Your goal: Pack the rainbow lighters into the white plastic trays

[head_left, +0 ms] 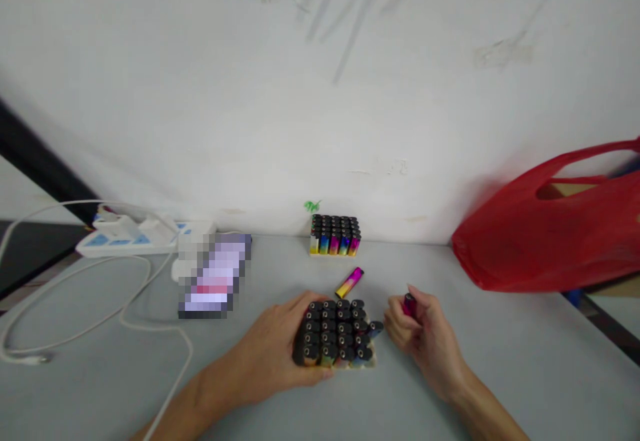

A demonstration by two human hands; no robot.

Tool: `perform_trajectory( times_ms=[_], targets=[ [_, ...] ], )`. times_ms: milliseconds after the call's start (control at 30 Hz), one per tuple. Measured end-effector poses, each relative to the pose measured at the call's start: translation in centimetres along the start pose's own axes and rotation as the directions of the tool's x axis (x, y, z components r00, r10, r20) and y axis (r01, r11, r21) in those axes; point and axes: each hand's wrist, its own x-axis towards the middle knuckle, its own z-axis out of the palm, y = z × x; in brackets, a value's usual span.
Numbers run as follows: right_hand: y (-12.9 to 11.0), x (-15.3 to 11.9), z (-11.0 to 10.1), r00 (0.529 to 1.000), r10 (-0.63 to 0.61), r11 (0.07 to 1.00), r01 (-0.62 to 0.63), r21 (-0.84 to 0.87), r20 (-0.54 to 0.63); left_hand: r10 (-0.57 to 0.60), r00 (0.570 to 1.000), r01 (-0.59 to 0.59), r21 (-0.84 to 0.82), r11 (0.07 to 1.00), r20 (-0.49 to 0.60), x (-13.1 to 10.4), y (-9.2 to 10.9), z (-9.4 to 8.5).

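Left hand [273, 354] wrapped around the left side of the near tray [336, 334] of lighters, fingers curled narrow against it, thumb along the front edge. Right hand [425, 334] closed on a pink lighter [409, 304] (top end showing above the fingers), just beside the tray's right edge. One dark lighter [375, 327] sticking out at that edge. Loose lighter [349, 282] lying tilted just behind the tray. Full tray [335, 235] against the wall. Bare table [525, 361] to the right; red bag [555, 227] beyond. Cable [125, 314], power strip [140, 235] and phone [214, 275] well apart on the left.
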Motion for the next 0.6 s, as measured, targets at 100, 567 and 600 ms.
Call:
perform_trajectory(
  times_ms=[100, 567, 600],
  targets=[
    [-0.15, -0.12, -0.07, 1.0, 0.012, 0.999, -0.012, 0.047, 0.014, -0.009, 1.0, 0.009, -0.003, 1.0, 0.007, 0.03, 0.07, -0.06],
    [-0.25, -0.27, 0.55, 0.999, -0.034, 0.999, 0.034, -0.002, -0.018, -0.012, 1.0, 0.012, 0.001, 1.0, 0.009, 0.06, 0.27, -0.14],
    [-0.25, -0.29, 0.57, 1.0, -0.028, 1.0, 0.028, -0.011, -0.01, -0.014, 1.0, 0.014, 0.001, 1.0, 0.008, 0.04, 0.28, -0.14]
  ],
)
